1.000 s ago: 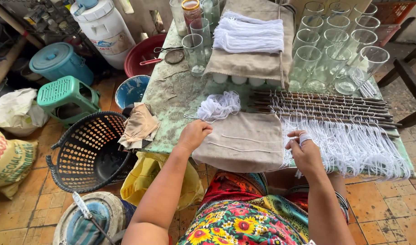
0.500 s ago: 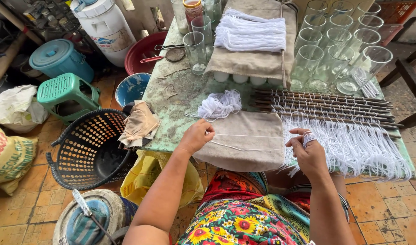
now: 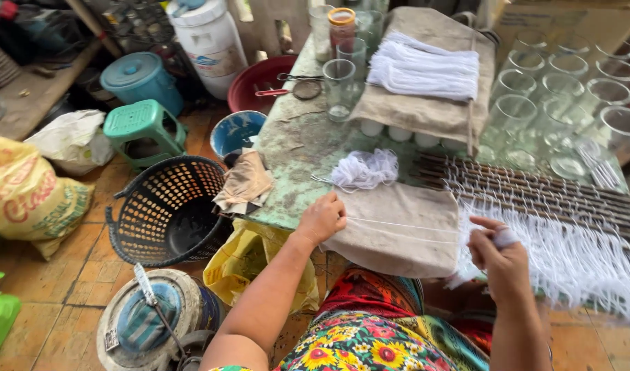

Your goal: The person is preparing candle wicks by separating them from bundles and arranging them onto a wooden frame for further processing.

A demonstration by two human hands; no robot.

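A white string is stretched taut between both hands across a beige cloth laid at the near edge of the green worn table. The left hand is closed, the string's left end pinched at its fingertips, knuckles resting at the cloth's left edge. The right hand is curled closed at the cloth's right edge, with white string wound around a raised finger.

A loose white string tangle is seen just beyond the cloth, near the left hand. To the right of the cloth, rows of thin metal rods are laid across the table, with white cut strings hung from them toward the near edge. Farther back, a bundle of white strings is laid on another beige cloth. Clear drinking glasses are grouped at far right; a few more glasses and a jar with an orange lid are set at far centre.

Left of the table, on the tiled floor, a black perforated basket, a tan rag draped on its rim, a green stool, a teal lidded bucket, a blue bowl and a red basin are seen.
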